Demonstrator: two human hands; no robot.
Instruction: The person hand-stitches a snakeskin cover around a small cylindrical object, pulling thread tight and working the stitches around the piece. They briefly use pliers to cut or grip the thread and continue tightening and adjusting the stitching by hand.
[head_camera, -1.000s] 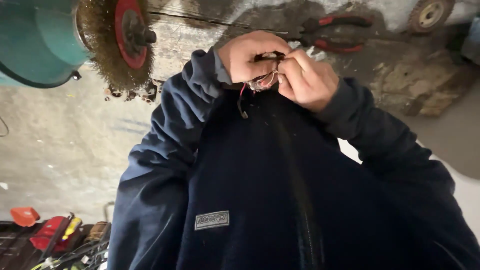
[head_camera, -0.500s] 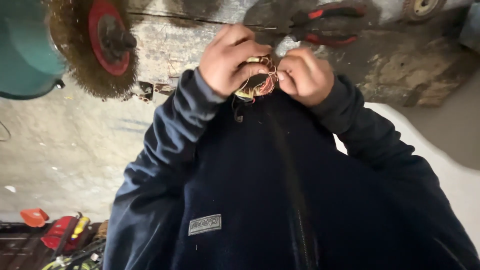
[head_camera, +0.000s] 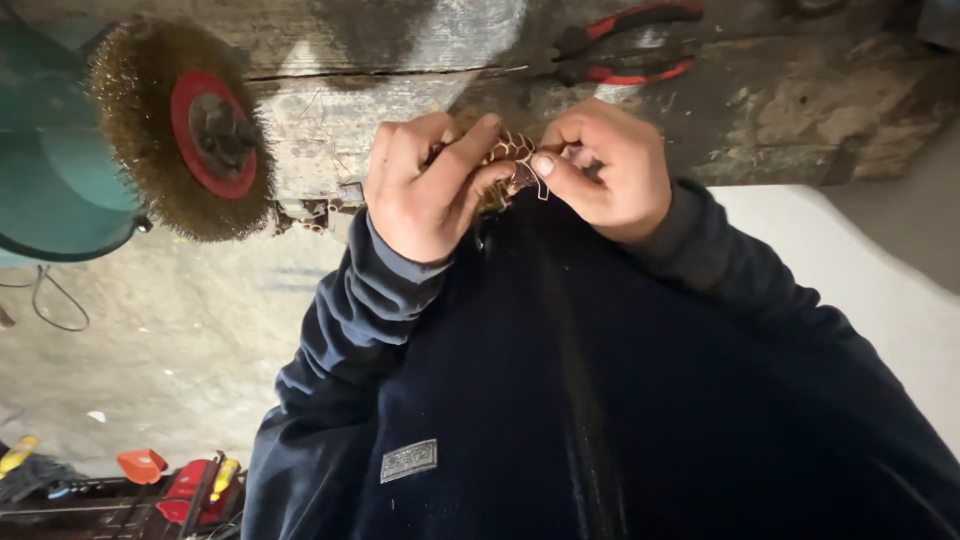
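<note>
My left hand (head_camera: 425, 185) and my right hand (head_camera: 605, 165) meet close to my chest over a small openwork piece of bent wire (head_camera: 510, 160). Both hands grip it: the left thumb and fingers wrap its left side, and the right thumb and forefinger pinch a wire end at its right edge. Much of the wire piece is hidden behind my fingers. My dark blue sleeves and jacket (head_camera: 560, 400) fill the lower part of the view.
A round wire brush wheel (head_camera: 185, 130) with a red hub sits on a teal machine (head_camera: 50, 160) at the upper left. Red-handled pliers (head_camera: 625, 45) lie on the worn wooden bench (head_camera: 400, 60) beyond my hands. Red and yellow tools (head_camera: 190, 485) lie at the bottom left.
Both hands have come lower and nearer in the view while still holding the wire piece. My right fingers now pinch its right edge. The bench and brush wheel have shifted with my head.
</note>
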